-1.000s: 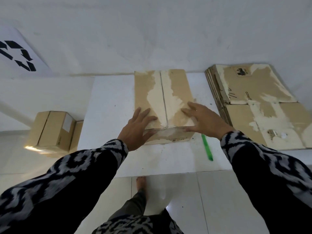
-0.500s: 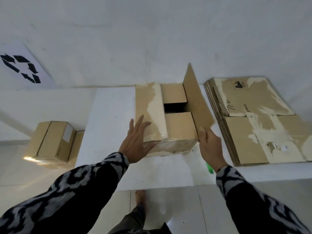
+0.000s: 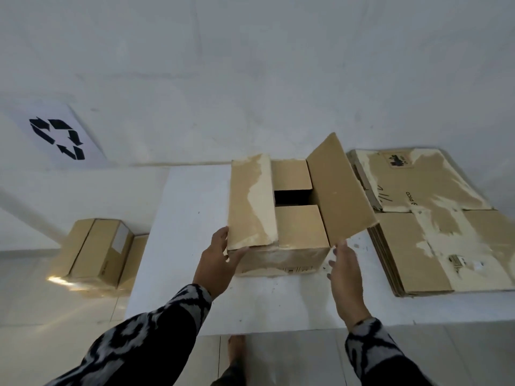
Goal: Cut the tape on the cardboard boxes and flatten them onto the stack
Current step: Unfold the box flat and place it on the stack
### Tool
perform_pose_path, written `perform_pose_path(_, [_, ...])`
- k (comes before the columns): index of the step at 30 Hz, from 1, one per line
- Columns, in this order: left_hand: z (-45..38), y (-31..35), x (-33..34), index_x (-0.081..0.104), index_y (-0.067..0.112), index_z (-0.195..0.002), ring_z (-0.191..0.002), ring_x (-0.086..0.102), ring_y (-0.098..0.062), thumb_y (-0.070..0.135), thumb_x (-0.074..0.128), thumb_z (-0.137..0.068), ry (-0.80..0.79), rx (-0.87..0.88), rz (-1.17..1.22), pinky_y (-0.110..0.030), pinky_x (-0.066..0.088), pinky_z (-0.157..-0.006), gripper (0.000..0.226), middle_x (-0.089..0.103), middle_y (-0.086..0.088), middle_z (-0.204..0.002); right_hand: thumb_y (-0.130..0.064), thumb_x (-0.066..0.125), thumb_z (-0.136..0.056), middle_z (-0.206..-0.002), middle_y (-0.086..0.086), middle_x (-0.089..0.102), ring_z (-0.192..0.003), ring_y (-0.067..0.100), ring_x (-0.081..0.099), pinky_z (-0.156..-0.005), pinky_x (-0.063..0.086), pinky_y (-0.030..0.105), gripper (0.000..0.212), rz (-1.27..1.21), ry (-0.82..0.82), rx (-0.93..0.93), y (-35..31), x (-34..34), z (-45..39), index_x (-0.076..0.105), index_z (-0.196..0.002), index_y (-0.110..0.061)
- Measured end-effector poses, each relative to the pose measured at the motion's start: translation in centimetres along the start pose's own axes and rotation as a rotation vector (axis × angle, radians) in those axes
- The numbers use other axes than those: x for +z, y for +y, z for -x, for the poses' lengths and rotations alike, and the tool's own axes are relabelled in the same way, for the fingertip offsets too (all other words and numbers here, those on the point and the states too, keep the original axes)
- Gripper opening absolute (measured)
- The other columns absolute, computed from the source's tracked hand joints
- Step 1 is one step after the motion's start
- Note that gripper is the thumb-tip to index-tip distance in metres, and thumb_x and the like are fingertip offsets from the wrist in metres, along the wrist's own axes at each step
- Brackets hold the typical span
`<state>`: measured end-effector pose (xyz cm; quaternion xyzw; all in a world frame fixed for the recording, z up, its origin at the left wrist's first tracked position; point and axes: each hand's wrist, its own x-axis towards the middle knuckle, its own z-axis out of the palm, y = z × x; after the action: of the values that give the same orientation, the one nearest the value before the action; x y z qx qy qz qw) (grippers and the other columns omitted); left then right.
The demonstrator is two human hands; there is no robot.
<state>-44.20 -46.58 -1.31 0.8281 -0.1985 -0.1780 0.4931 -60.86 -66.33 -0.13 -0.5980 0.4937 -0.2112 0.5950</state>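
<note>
**Box top half open on white board, both hands at its near corners**

Cardboard box (image 3: 278,240) sits near the middle of the white board (image 3: 181,246), closer to its far edge. Right outer flap (image 3: 340,190) is raised and leaning out toward the stack; left outer flap (image 3: 250,201) is slightly lifted but mostly down. Two inner flaps visible between them, with a dark gap showing the inside. Flap faces are brown corrugated card with pale torn patches where the surface has peeled.

Left hand (image 3: 220,263) grips the near left corner of the box, thumb on the front face, fingers curled up under the left flap's near edge. Right hand (image 3: 344,277) is at the near end of the raised flap, fingers fairly straight and relaxed, fingertips about touching its corner; not gripping anything.

Stack of flattened boxes (image 3: 434,218) lies on the board's right side, just beside the box, same peeled brown card, some black print on top. The raised flap overlaps its left edge in view.

Two closed boxes (image 3: 97,252) stand on the glossy tiled floor (image 3: 41,316) off the board's left edge. Recycling sign (image 3: 57,137), black arrows on white sheet, on the wall at far left. Patterned black-grey sleeves (image 3: 145,341); a bare foot (image 3: 237,349) just off the board's near edge.
</note>
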Motion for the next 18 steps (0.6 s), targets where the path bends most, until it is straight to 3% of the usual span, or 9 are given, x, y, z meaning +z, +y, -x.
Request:
perform_pose_path(2, [0.2,0.0,-0.2,0.046,0.02,-0.135,-0.103,0.064,-0.011,0.039,0.06,-0.095,0.062,0.037,-0.099,-0.004,0.043,-0.08,0.046,0.062,0.009,-0.126,-0.077,0.028,-0.085,-0.128,-0.004,0.06,-0.12,0.022,0.055,-0.104,0.044,0.052,0.062,0.039,-0.033,-0.006,0.1,0.9,-0.9,0.056,-0.123,-0.036])
perform_pose_path(3, [0.1,0.2,-0.4,0.05,0.019,-0.131,-0.096,0.064,-0.011,0.038,0.055,-0.098,0.103,0.067,-0.146,-0.003,0.041,-0.075,0.038,0.064,0.009,-0.123,-0.075,0.027,-0.088,-0.124,-0.002,0.062,-0.117,0.023,0.057,-0.102,0.046,0.052,0.059,0.06,-0.015,-0.021,0.2,1.3,-1.3,0.058,-0.119,-0.036])
perform_pose_path(5, [-0.3,0.7,-1.0,0.056,0.017,-0.122,-0.091,0.066,-0.016,0.034,0.049,-0.101,0.178,0.103,-0.203,-0.012,0.041,-0.07,0.027,0.068,0.007,-0.115,-0.067,0.025,-0.095,-0.112,-0.001,0.065,-0.108,0.025,0.061,-0.097,0.049,0.053,0.045,0.103,0.015,-0.047,0.2,1.9,-1.7,0.059,-0.101,-0.039])
perform_pose_path(7, [-0.8,1.1,-1.6,0.058,0.016,-0.111,-0.083,0.067,-0.027,0.03,0.047,-0.103,0.222,0.128,-0.228,-0.028,0.044,-0.067,0.02,0.071,0.003,-0.095,-0.066,0.023,-0.095,-0.109,0.0,0.065,-0.106,0.026,0.062,-0.095,0.05,0.053,0.047,0.108,0.011,-0.046,0.3,2.6,-2.1,0.059,-0.095,-0.035])
perform_pose_path(10, [-1.6,2.3,-2.7,0.055,0.017,-0.101,-0.061,0.059,-0.029,0.026,0.046,-0.103,0.283,0.232,-0.293,-0.037,0.046,-0.057,0.013,0.063,-0.001,-0.068,-0.062,0.025,-0.097,-0.118,0.004,0.065,-0.109,0.029,0.063,-0.095,0.051,0.052,0.061,0.04,0.009,0.003,0.3,3.9,-3.2,0.06,-0.124,-0.02])
perform_pose_path(13, [-2.3,4.4,-3.3,0.052,0.018,-0.102,-0.054,0.058,-0.029,0.032,0.043,-0.103,0.385,0.342,-0.345,-0.038,0.046,-0.052,0.017,0.064,-0.003,-0.066,-0.043,0.029,-0.106,-0.122,0.004,0.063,-0.1,0.026,0.067,-0.083,0.057,0.043,0.046,-0.053,-0.054,0.134,-0.7,4.5,-3.9,0.053,-0.132,-0.014])
perform_pose_path(15, [-2.3,6.3,-3.1,0.048,0.024,-0.101,-0.052,0.059,-0.029,0.039,0.041,-0.101,0.414,0.439,-0.353,-0.036,0.045,-0.05,0.016,0.068,-0.003,-0.069,-0.037,0.032,-0.106,-0.112,0.006,0.067,-0.088,0.025,0.068,-0.072,0.057,0.036,0.041,-0.027,-0.164,0.279,-1.4,3.8,-4.0,0.057,-0.125,-0.01])
perform_pose_path(18, [-2.4,8.9,-2.0,0.04,0.032,-0.097,-0.05,0.061,-0.027,0.047,0.034,-0.096,0.398,0.571,-0.404,-0.036,0.047,-0.045,0.016,0.071,0.001,-0.071,-0.044,0.035,-0.105,-0.078,0.009,0.072,-0.068,0.024,0.067,-0.064,0.051,0.031,0.051,0.253,-0.36,0.423,-3.0,2.0,-2.7,0.067,-0.097,-0.005])
